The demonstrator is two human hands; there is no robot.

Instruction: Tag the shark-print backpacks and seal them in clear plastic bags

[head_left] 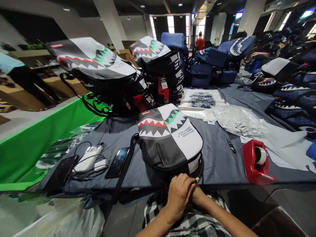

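A backpack (170, 141) in grey, white and black with a shark-mouth print lies on the dark cloth, its near end at the table's front edge. My left hand (179, 192) is closed at that near end, fingers curled over something I cannot make out. Just right of it and partly behind it, my right hand (196, 194) touches the left one; its fingers are mostly hidden. A small gold-coloured metal piece (197, 179) shows beside the fingers, at the bag's strap. One black strap (124, 168) hangs off the table to the left.
Stacked backpacks (93, 62) stand behind. Left on the cloth (214, 168) are a phone (118, 163), a white power bank (88, 158) and cables. Rightward are a red tape dispenser (255, 164), clear plastic bags (239, 120) and blue bags (291, 110). People stand farther off.
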